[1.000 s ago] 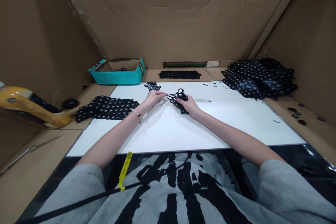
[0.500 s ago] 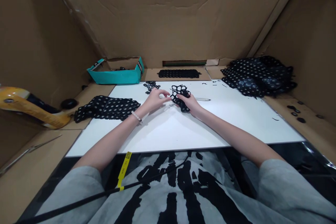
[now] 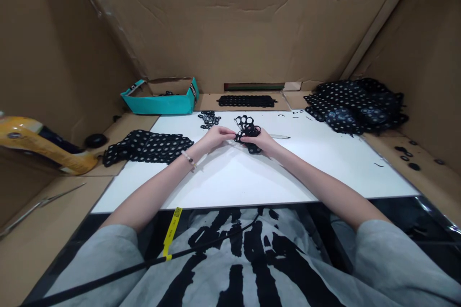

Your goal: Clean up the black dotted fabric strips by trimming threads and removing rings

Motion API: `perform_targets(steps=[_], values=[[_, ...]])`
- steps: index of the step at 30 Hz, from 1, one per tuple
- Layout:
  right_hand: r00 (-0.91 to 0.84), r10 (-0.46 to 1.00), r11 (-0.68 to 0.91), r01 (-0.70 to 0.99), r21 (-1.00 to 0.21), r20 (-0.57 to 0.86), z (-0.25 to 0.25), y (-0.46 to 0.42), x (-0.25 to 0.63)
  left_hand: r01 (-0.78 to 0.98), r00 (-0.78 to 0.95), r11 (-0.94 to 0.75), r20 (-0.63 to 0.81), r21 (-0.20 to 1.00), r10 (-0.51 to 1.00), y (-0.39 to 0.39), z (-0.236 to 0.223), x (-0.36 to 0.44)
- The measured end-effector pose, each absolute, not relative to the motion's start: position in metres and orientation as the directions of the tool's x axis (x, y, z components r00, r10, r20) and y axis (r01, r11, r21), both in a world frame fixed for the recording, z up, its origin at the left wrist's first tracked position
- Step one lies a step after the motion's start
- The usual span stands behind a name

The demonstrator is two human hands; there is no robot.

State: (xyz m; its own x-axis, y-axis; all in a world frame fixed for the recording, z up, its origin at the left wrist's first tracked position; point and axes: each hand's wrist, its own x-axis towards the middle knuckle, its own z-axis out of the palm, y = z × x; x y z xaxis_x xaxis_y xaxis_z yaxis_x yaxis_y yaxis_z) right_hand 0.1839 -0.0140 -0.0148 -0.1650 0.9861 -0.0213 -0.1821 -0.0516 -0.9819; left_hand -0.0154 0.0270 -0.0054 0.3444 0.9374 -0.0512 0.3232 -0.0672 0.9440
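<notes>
Though lacy, mesh (image 3: 248, 128) in right hand (image 3: 265, 142)

I am holding a bunched piece of black openwork made of joined, dark-rimmed rings (image 3: 247, 128), gathered up in my right hand (image 3: 264, 141) over the far middle of the flat white board (image 3: 223, 182). Its upper part is standing up and fanning out toward the far side, the rings opening wide enough that the white is showing through them. Its lower part is crumpling into a dense black clump, hanging nearer to me below my right thumb. At its left edge my left hand's (image 3: 216, 138) fingertips are touching it; whether they are pinching it is too small to tell.
</notes>
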Motion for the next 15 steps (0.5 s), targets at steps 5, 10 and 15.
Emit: perform_targets(steps=[5, 10, 15], values=[[-0.037, 0.999, -0.035, -0.167, -0.985, -0.029, -0.023, -0.005, 0.189, 0.478, -0.062, -0.154, 0.208, 0.865, 0.976, 0.06, -0.011, -0.048], [-0.012, 0.998, -0.067, -0.184, -0.981, -0.066, -0.032, 0.001, 0.19, 0.789, -0.07, -0.267, 0.512, 0.554, 0.856, 0.064, -0.004, -0.061], [0.028, 0.998, -0.057, -0.189, -0.98, -0.064, -0.032, -0.003, 0.183, 0.654, 0.383, -0.594, 0.471, 0.47, 0.795, 0.026, 0.011, -0.028]])
